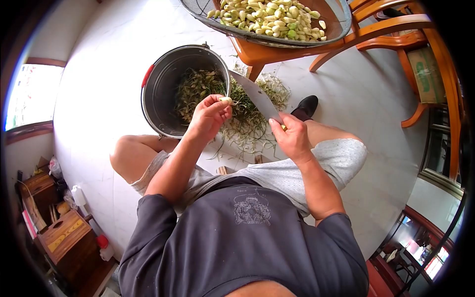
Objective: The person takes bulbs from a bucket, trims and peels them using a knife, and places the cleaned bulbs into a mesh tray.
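My left hand (pixel 209 115) pinches a small pale onion-like bulb (pixel 226 100) between thumb and fingertips, just over the right side of the metal bucket (pixel 161 81). In my right hand (pixel 293 138) is a wide-bladed kitchen knife (pixel 258 97), its handle mostly covered by my fingers. The blade slants up and left, with its tip close to the bucket's rim and apart from the bulb. Inside the tilted-looking bucket lie bulbs with green stalks and roots (pixel 200 81). Loose green and white trimmings (pixel 257 121) are heaped on the floor beneath the knife.
A mesh basket (pixel 341 24) of trimmed bulbs (pixel 272 19) rests on a wooden chair (pixel 247 52) ahead. More wooden furniture (pixel 403 64) and a cardboard box (pixel 428 74) stand at right. My dark shoe (pixel 308 105) is beside the trimmings. A wooden cabinet (pixel 67 235) is at lower left.
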`<state>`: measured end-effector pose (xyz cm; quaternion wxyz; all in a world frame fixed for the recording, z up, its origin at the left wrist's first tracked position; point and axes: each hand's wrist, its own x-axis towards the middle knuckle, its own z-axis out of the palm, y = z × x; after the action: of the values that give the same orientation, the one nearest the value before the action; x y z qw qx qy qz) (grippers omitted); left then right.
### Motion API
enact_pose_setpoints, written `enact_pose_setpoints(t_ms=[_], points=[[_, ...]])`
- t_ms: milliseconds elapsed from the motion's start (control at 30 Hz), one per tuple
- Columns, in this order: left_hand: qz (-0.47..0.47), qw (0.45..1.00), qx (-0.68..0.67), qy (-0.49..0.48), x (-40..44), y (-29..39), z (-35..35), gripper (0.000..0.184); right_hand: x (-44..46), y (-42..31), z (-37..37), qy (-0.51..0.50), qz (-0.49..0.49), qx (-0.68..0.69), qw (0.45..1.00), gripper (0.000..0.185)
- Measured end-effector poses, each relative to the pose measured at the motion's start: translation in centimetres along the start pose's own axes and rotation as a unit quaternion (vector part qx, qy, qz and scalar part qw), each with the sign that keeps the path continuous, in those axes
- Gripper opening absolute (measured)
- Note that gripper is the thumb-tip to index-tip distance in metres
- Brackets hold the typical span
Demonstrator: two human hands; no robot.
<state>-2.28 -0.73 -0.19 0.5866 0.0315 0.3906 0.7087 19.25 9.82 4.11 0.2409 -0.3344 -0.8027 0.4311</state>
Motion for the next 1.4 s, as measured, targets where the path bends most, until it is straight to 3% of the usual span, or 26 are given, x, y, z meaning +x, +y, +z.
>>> enact_pose_setpoints(t_ms=[133, 333, 500, 733, 867, 1133, 1267, 1400], points=[[-0.03, 0.999, -0.018, 0.031, -0.5, 0.3, 1.5, 0.008, -0.2, -0.4, 0.5, -0.003, -0.015, 0.033, 0.999, 0.015], [-0.02, 0.999, -0.046, -0.002, -0.1, -1.3, 0.4, 0.011, -0.4, -0.6, 0.7, -0.03, -0.003, 0.021, 0.999, 0.018], [0.052, 0.999, 0.012, -0.005, 0.2, -1.7, 0.7, 0.015, -0.2, -0.3, 0.8, -0.032, -0.006, 0.013, 0.999, 0.019], [0.174, 0.968, 0.18, 0.02, 1.3, 0.9, -0.1, 0.018, 0.2, -0.1, 0.5, -0.019, 0.068, 0.024, 0.997, 0.018], [0.148, 0.981, 0.094, -0.085, -0.1, 1.4, 1.6, 0.016, 0.4, -0.6, 1.0, -0.019, 0.104, 0.093, 0.99, 0.018], [0.012, 0.968, 0.24, -0.079, -2.9, -2.4, 4.7, 0.018, 1.4, -2.9, 0.4, -0.028, 0.139, 0.229, 0.963, 0.014], [0.009, 0.958, 0.278, -0.068, -3.1, -2.6, 5.1, 0.011, 1.3, -2.6, 0.8, -0.026, 0.144, 0.249, 0.957, 0.012], [0.034, 0.952, 0.296, -0.065, -3.8, -2.6, 5.9, 0.017, 1.2, -2.9, 1.0, -0.019, 0.148, 0.255, 0.955, 0.011]])
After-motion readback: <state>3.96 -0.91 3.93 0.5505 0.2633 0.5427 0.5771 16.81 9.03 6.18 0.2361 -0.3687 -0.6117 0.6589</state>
